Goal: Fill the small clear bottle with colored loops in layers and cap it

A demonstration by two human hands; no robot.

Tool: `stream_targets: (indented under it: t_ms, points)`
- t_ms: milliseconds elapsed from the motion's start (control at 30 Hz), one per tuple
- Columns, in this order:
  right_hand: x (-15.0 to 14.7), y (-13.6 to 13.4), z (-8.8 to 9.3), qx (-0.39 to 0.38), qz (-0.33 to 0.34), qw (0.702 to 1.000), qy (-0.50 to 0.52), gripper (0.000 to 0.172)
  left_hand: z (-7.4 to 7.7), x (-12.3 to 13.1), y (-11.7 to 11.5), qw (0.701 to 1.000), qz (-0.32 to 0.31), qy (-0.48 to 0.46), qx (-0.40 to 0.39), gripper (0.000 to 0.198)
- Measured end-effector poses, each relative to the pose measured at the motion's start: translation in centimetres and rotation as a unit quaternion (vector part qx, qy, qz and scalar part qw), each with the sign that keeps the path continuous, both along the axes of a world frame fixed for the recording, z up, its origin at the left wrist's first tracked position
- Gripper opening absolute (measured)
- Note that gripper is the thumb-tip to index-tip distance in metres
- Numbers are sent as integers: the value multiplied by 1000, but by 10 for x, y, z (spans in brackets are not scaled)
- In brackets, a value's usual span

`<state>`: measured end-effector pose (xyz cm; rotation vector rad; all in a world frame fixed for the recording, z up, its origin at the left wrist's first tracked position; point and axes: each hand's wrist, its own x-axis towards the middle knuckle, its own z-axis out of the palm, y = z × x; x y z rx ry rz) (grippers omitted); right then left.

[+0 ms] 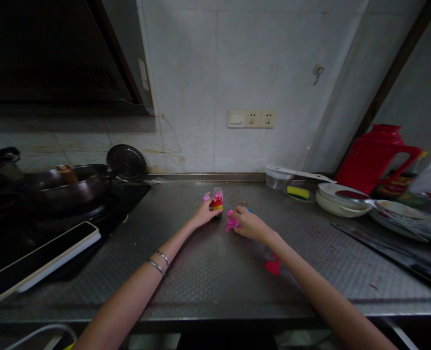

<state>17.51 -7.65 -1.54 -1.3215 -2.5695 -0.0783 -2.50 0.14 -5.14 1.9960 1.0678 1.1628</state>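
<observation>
My left hand (202,214) is closed around a small clear jar (218,198) standing on the metal counter. Pink, red and yellow layers show inside it. A small pink piece with a pale loop (206,196) is just behind my left fingers; whether they touch it, I cannot tell. To the right, my right hand (250,224) is closed at the counter on a bright pink crinkled bunch (232,221). A bit of blue (249,210) peeks out behind its knuckles. Partly under my right forearm lies a clear packet with something red (272,265) in it.
At left, a phone (43,255) lies on a white block by the black stove, where a wok (65,182) sits. At right are a clear tub (278,179), a yellow sponge (298,192), stacked bowls (341,206), plates, a long dark utensil (379,250) and a red thermos (370,158).
</observation>
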Motion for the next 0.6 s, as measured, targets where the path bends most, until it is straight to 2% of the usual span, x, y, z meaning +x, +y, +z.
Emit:
stream_targets:
  t_ms: [133,333,600]
  points:
    - [3,7,-1,-6,-46,999,-8,40,-1,0,1,999,-5,32,12,35]
    - [3,15,-2,-20,-67,996,-45,25,5,0,-4,999,-3,40,16,33]
    - [1,13,2,-13,-69,995,-72,23,3,1,-3,1000,-14,23,12,35]
